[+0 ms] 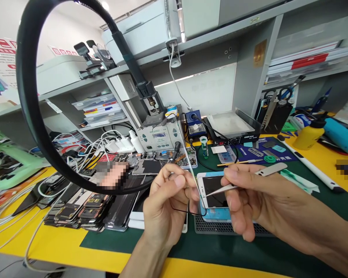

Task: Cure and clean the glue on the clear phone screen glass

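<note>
Over the white phone (216,182): fine work in hand, not finished

Well left of the white phone, dismantled phones (92,208) lie in stacks, apart from the work. Just left of the phone, the left hand (168,200) has its thumb and fingertips drawn together, seemingly pinching something slender; exactly what, I cannot tell. A thin pale line (187,152) slants past these fingers down to the phone's earpiece end, and a dark strand (191,213) loops below them toward the same end. The phone lies face up and dark on a blue support (216,214), looking whole from this side. Over its face, the tweezers (226,188) point at the earpiece end; whether the tip touches is unclear. Right of the phone, the right hand (261,197) grips those tweezers. With both hands busy at that end, I judge this step underway; what remains afterwards does not show.
</note>
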{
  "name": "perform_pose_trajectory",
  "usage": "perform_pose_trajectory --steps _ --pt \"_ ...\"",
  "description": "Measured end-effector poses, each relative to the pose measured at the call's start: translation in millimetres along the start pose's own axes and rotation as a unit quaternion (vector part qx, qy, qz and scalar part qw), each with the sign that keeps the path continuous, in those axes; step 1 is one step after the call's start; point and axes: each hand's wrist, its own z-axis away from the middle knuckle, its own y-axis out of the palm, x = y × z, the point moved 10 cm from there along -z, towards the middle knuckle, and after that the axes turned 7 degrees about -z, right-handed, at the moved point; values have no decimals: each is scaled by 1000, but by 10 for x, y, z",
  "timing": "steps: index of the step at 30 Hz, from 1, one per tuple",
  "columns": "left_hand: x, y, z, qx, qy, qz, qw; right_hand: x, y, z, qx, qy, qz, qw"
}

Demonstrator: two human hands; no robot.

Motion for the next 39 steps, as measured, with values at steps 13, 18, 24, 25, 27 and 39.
perform_pose_trajectory --steps 13,18,24,25,27,39 --pt "-5 1 -4 -4 2 0 1000 9 25 -22 16 -5 17 1000" --pt "-5 -14 9 -24 -1 -7 1000 35 13 -13 14 -18 19 1000" --pt "-21 -31 24 -54 7 -23 998 39 -23 -5 11 -24 19 999" --pt "-25 -30 23 -53 10 -25 998 38 -20 -12 12 -23 18 1000" --pt "-28 -29 19 -48 13 -27 998 42 -9 -29 13 -22 19 999" --pt "-24 -38 16 -46 9 -38 998 21 -15 -22 13 -17 25 999"
